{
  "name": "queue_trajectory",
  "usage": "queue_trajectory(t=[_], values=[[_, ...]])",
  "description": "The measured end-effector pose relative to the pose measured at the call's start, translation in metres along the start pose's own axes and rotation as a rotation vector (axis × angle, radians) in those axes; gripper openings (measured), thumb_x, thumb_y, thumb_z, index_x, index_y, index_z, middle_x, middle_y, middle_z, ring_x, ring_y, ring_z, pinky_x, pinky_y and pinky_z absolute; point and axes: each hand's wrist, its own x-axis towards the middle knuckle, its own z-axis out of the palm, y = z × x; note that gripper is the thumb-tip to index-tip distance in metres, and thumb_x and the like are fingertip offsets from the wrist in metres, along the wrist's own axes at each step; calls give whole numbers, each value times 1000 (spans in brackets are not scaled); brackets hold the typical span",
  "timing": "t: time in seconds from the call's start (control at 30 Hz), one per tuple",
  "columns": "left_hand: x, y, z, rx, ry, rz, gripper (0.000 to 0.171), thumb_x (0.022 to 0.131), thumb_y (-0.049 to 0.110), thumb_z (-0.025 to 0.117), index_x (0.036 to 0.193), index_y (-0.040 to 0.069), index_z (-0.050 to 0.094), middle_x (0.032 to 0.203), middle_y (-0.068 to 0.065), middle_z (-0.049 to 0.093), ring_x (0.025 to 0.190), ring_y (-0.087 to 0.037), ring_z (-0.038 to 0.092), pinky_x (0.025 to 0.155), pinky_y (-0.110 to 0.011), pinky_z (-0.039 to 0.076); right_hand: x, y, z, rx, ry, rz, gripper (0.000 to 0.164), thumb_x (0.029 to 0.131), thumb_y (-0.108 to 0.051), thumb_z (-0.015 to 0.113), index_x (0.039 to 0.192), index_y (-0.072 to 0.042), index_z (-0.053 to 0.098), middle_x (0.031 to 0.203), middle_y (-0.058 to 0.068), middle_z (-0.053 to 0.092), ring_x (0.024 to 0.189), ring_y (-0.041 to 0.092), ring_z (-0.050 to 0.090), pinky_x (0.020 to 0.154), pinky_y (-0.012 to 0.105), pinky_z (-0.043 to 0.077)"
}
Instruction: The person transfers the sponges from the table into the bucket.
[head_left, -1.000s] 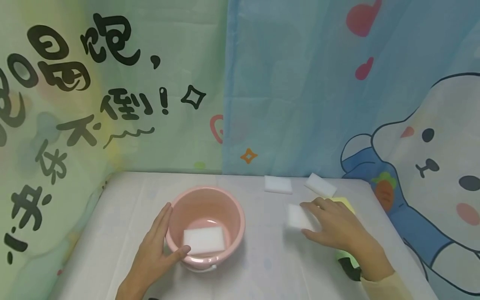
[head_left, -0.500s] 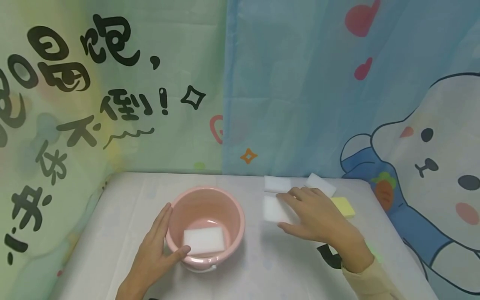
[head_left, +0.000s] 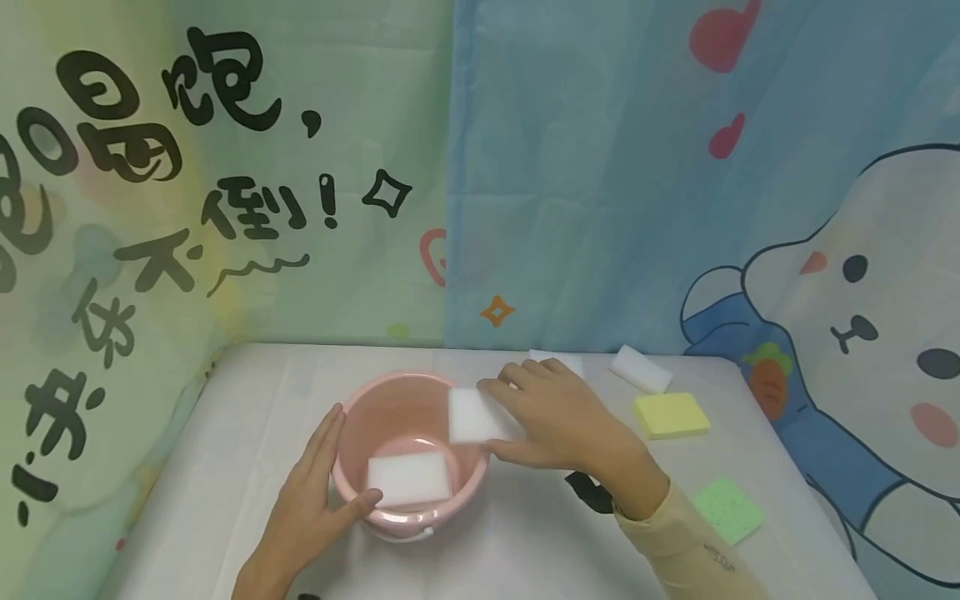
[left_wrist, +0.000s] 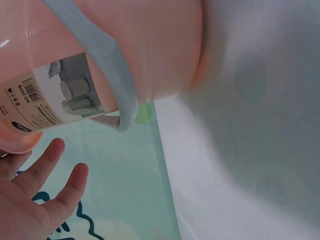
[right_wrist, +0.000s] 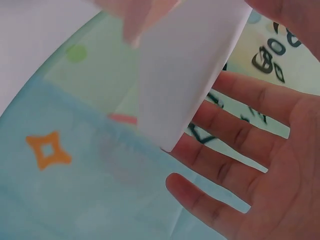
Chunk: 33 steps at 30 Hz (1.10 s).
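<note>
In the head view a pink bucket [head_left: 411, 521] stands left of centre, with a white block-shaped sponge [head_left: 408, 480] lying inside on its bottom. My left hand [head_left: 300, 508] rests against the bucket's left side, its fingers straight and the thumb at the front rim. From the left wrist, the bucket's grey handle [left_wrist: 112, 62] and printed label [left_wrist: 47, 97] show, with fingertips spread below. Between thumb and fingers my right hand [head_left: 551, 412] pinches another white sponge [head_left: 474, 417] by its right end. That sponge overlaps the bucket's right rim; in the right wrist view it appears as a white slab [right_wrist: 187, 70].
At the back of the white table [head_left: 285, 383] lie two more white sponges, one [head_left: 640, 369] in plain sight and one [head_left: 553, 360] partly behind the right hand. A yellow sponge [head_left: 671, 415] and a green sponge [head_left: 727, 510] are at the right. A black object [head_left: 590, 493] shows by the right wrist.
My right hand has carried the white sponge leftward from the table's right side to the bucket's right rim, uncovering the yellow and green sponges. The left hand and bucket have stayed put.
</note>
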Motion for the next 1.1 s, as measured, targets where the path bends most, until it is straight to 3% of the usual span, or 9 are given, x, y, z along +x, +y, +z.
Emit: queue_trajectory(t=[0.4, 0.7, 0.97, 1.1], values=[[0, -1, 0, -8, 2, 7, 103, 82, 45, 79, 162, 19, 19, 165, 4, 19, 146, -29, 30, 104, -63, 38, 42, -38, 13, -72, -62, -93, 55, 82, -56, 70, 119, -16, 64, 103, 0, 61, 89, 22, 59, 78, 38, 47], [1, 1, 0, -19, -5, -3, 102, 83, 44, 79, 162, 18, 18, 165, 4, 19, 147, -27, 28, 107, -60, 36, 57, -61, 30, -116, -144, -115, 58, 83, -63, 68, 120, -18, 65, 107, -1, 62, 97, 18, 59, 75, 34, 48], [1, 0, 0, -2, 9, 19, 102, 83, 44, 78, 161, 16, 20, 165, 2, 20, 146, -28, 28, 108, -59, 35, 61, -71, 41, -102, -186, -116, 61, 84, -66, 65, 122, -18, 66, 114, 1, 64, 109, 20, 59, 98, 40, 48], [1, -1, 0, 7, 7, 21, 102, 83, 45, 78, 162, 16, 19, 165, 2, 19, 147, -27, 27, 109, -58, 35, 62, -74, 44, -80, -193, -117, 62, 86, -67, 63, 121, -17, 66, 113, 1, 65, 109, 20, 59, 98, 39, 48]])
